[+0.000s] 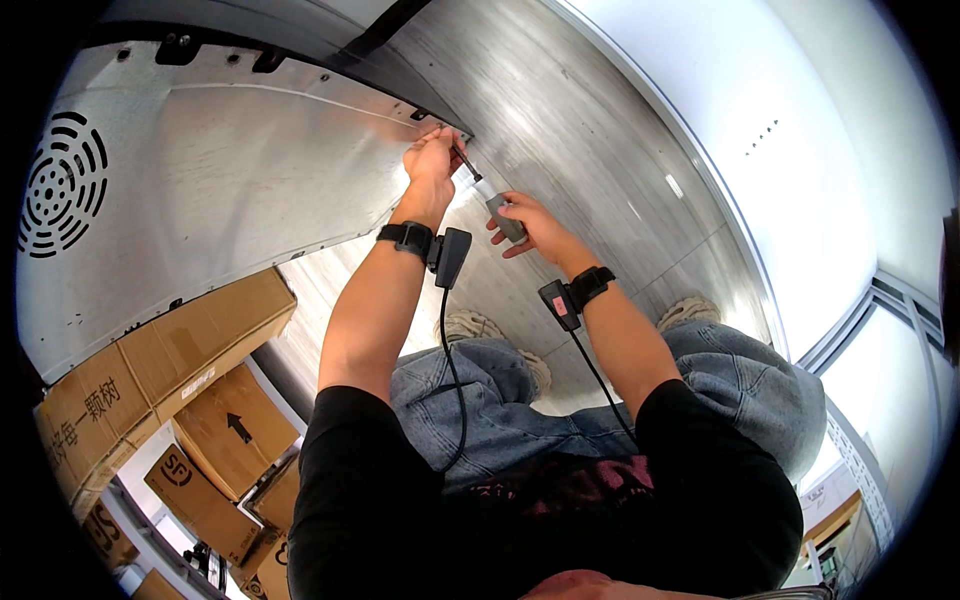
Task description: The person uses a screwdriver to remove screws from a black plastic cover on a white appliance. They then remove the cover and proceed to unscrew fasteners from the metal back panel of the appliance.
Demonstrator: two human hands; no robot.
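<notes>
My right hand (532, 226) is wrapped around the thick grey handle of a screwdriver (508, 218), which looks like a powered one. Its dark shaft slants up and left to the edge of a large silver metal panel (270, 150). At the panel's far right corner, my left hand (433, 155) is closed, with bent fingers pressed together beside the shaft's tip. Those fingers hide the tip, any screw there, and whatever they pinch. The panel has small holes along its edge and a round pattern of vent slots at the left.
Cardboard boxes (225, 430) are stacked below the panel at the lower left. Grey wood-look floor (540, 110) lies beyond my hands. A white upright panel (790, 150) stands on the right. Black devices on both wrists trail cables (462, 400) toward my body.
</notes>
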